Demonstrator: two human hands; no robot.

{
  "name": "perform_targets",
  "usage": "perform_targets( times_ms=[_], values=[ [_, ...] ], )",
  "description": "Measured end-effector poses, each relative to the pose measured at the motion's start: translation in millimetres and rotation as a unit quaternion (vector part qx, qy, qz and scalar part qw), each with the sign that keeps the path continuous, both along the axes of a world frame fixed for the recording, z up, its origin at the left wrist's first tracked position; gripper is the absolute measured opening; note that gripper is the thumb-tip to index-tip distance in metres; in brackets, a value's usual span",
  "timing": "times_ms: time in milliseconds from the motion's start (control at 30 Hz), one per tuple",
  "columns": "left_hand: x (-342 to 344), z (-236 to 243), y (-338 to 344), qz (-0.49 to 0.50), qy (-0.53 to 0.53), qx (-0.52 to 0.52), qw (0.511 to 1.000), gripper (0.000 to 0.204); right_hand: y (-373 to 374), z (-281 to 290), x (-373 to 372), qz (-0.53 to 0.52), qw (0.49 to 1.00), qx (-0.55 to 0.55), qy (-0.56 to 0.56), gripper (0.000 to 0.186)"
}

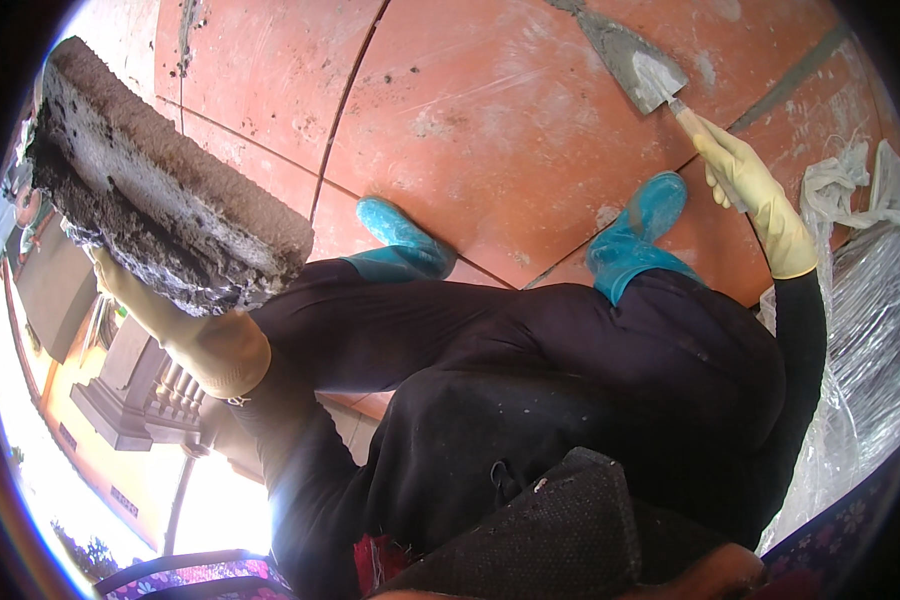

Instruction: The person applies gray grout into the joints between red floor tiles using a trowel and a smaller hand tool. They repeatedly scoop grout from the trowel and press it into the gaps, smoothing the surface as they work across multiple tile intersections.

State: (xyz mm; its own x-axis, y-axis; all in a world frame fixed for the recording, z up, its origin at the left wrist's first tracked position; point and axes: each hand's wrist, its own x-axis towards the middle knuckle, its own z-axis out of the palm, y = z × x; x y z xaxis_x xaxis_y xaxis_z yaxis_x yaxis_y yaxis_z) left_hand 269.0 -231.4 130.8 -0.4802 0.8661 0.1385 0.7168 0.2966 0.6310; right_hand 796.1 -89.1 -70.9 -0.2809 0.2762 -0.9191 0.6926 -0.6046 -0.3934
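Observation:
A yellowish rubber glove covers my left hand [135, 290], raised at the left, its fingers partly hidden behind a rough grey rectangular slab [170, 170]. The hand is closed on the slab's near side; dark, wet-looking mortar [135, 235] clings along that edge. My right hand [748, 180], in a matching glove, wraps round the handle of a pointing trowel [635, 68]. The trowel's grey-smeared blade is low over the reddish floor tiles [480, 130], pointing away from me toward the upper edge. Whether the blade touches the tile, I cannot tell.
My teal rubber boots [635, 230] stand on the tiles. Dark open joints and a grey-filled joint [795, 78] run between them. Crumpled clear plastic sheeting [860, 330] lies at the right. Beyond my left arm is a balustrade [175, 385] with a stone pillar.

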Motion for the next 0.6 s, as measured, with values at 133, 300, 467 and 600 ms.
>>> perform_targets(
  times_ms=[133, 300, 467, 600],
  values=[
    [26.0, 19.2, 5.0, -0.011, -0.169, -0.021, 0.985, 0.045, -2.3, 4.9, 6.4, -0.002, 1.000, -0.004, -0.009, 0.060],
    [28.7, 5.3, 3.1, 0.044, 0.126, -0.064, 0.989, 0.047, -2.3, 11.1, 12.7, 0.003, 0.999, -0.016, -0.041, 0.060],
    [33.7, 5.0, -5.1, 0.185, -0.158, 0.050, 0.969, 0.046, -17.0, 14.5, 15.9, 0.036, 0.997, 0.051, -0.049, 0.062],
    [40.5, 17.1, -4.2, 0.010, -0.171, 0.042, 0.984, 0.045, -25.7, -3.0, 7.2, 0.090, 0.951, 0.293, -0.033, 0.061]
  ],
)
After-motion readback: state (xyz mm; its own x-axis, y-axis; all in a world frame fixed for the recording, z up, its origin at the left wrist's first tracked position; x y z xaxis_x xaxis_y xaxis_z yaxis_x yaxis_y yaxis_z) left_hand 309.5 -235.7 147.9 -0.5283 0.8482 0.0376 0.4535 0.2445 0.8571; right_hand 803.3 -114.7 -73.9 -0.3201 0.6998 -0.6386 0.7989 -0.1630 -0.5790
